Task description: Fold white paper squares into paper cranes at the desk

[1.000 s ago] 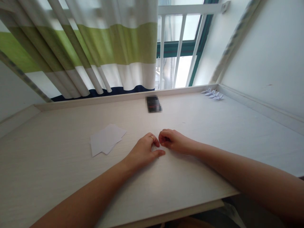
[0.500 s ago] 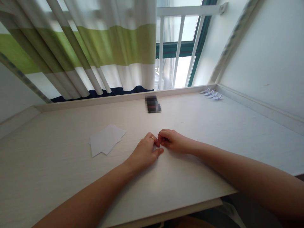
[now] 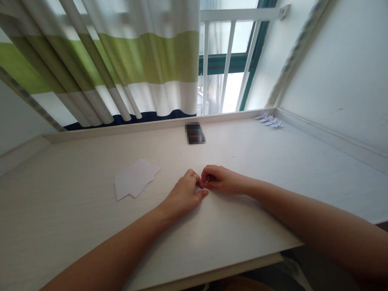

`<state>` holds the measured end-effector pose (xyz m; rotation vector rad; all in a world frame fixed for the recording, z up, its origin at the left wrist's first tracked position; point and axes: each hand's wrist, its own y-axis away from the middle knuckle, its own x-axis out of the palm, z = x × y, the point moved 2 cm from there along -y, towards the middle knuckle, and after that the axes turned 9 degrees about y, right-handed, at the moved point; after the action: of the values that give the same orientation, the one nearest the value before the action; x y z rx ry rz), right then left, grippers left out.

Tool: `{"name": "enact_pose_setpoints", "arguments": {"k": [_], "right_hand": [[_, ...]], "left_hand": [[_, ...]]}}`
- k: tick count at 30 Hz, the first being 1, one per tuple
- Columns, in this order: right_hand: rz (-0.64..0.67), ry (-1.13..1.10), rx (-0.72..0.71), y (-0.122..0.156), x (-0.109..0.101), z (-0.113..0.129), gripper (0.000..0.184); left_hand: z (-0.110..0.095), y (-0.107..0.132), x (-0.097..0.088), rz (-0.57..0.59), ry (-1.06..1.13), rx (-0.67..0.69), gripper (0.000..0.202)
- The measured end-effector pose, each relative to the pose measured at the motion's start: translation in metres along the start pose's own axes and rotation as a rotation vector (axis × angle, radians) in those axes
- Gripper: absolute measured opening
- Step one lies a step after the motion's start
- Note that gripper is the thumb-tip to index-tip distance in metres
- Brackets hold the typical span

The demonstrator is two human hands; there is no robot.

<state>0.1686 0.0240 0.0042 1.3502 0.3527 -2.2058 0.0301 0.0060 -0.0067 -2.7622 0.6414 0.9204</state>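
My left hand [image 3: 188,189], with a ring on one finger, is closed on a small piece of white paper [image 3: 199,188] near the middle of the table. Most of that paper is hidden by the fingers. Just to its right, my right hand [image 3: 220,179] has its fingers curled and pinched at the paper's edge, its fingertips almost meeting those of the left. Several loose white paper sheets [image 3: 135,180] lie overlapped to the left of my hands.
Small folded white paper pieces [image 3: 269,120] sit in a row at the far right corner of the white table [image 3: 91,226]. A dark pixelated object [image 3: 194,133] lies near the raised back edge. Behind are a striped curtain [image 3: 145,56] and white window bars [image 3: 227,60].
Both hands hold nearly the same place. The right fingertips have shifted very slightly at the paper; nothing else has visibly moved.
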Motion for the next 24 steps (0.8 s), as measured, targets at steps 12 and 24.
{"name": "enact_pose_setpoints", "arguments": {"k": [12,24], "right_hand": [[-0.012,0.051,-0.001,-0.004,0.002,0.001,0.006],[-0.011,0.013,0.008,-0.003,0.003,-0.002,0.008]], "left_hand": [[0.000,-0.001,-0.004,0.096,0.037,-0.019,0.007],[-0.001,0.000,-0.012,0.198,0.064,-0.020,0.011]]}}
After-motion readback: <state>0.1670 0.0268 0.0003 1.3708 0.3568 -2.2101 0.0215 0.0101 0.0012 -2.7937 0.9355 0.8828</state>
